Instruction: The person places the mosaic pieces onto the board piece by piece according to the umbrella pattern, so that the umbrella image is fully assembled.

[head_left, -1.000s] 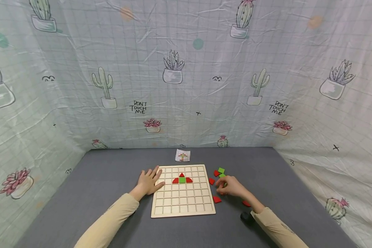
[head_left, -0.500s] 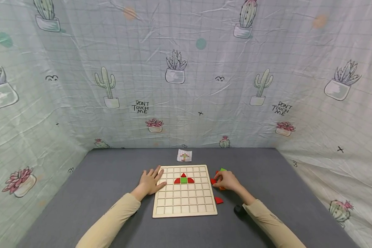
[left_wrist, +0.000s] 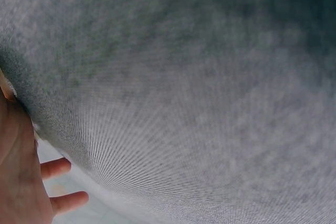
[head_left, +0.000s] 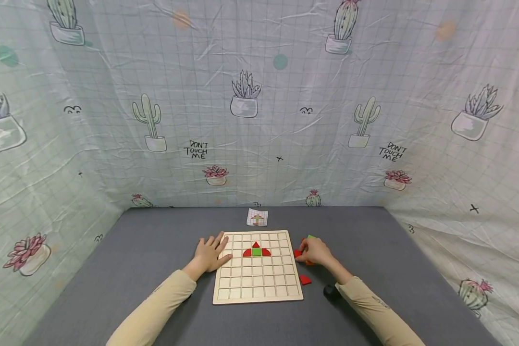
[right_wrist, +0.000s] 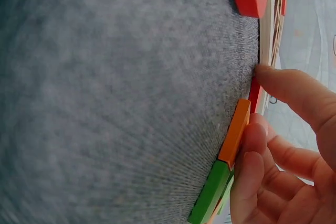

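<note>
My left hand (head_left: pixel 206 254) lies with fingers spread on the left edge of the wooden grid board (head_left: pixel 259 278). On the board sit a green square (head_left: pixel 256 252), a red triangle (head_left: pixel 256 244) above it and a red curved piece on each side. Right of the board, my right hand (head_left: pixel 316 252) has thumb and fingers around a red piece (head_left: pixel 298 253). In the right wrist view that red piece (right_wrist: pixel 254 94) shows between thumb and fingers, with an orange piece (right_wrist: pixel 235 132) and a green piece (right_wrist: pixel 210 192) beside the fingers.
A small printed card (head_left: pixel 257 217) lies behind the board. Another red piece (head_left: pixel 304 279) lies by the board's lower right edge. A dark round object (head_left: pixel 331 292) is under the right wrist. A patterned curtain (head_left: pixel 259 134) hangs behind the grey table (head_left: pixel 164 230).
My right hand has moved left from over the loose pieces to the red piece near the board's right edge and closed its fingers around it. My left hand stays on the board.
</note>
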